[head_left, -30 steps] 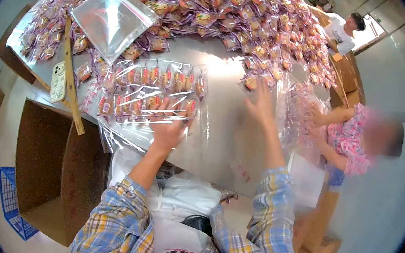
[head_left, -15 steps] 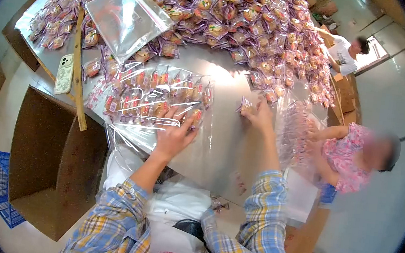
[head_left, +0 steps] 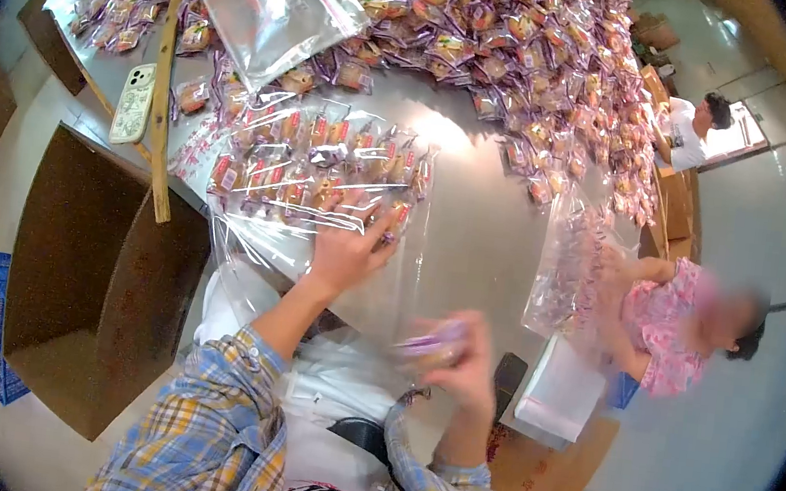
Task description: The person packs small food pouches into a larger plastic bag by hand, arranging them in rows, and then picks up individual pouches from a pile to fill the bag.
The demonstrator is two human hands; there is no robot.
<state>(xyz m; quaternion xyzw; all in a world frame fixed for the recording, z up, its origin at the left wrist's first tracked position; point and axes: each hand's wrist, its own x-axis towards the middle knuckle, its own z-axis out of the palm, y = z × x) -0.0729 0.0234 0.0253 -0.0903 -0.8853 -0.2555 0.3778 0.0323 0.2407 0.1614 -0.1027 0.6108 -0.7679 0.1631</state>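
My right hand [head_left: 467,375] is pinched round a purple-wrapped snack cake [head_left: 438,345], both smeared by motion near the table's front edge. Spread across the near row of packs, my left hand [head_left: 346,245] lies at the right end of a clear plastic bag [head_left: 247,253]. Whether its fingers are inside the film or on top is hard to tell. Two rows of wrapped snack cakes [head_left: 294,191] fill the bag's far part, while its near end hangs loose toward my lap.
A big heap of wrapped snack cakes [head_left: 494,39] covers the table's far side. Flat clear bags [head_left: 273,19], a wooden stick [head_left: 165,93] and a phone [head_left: 134,103] lie left. An open carton [head_left: 68,286] stands lower left. A person in pink [head_left: 665,325] works at the right.
My right hand has come from beside the heap down toward me, carrying the snack cake. My left hand stays on the bagged packs. The view has shifted slightly.
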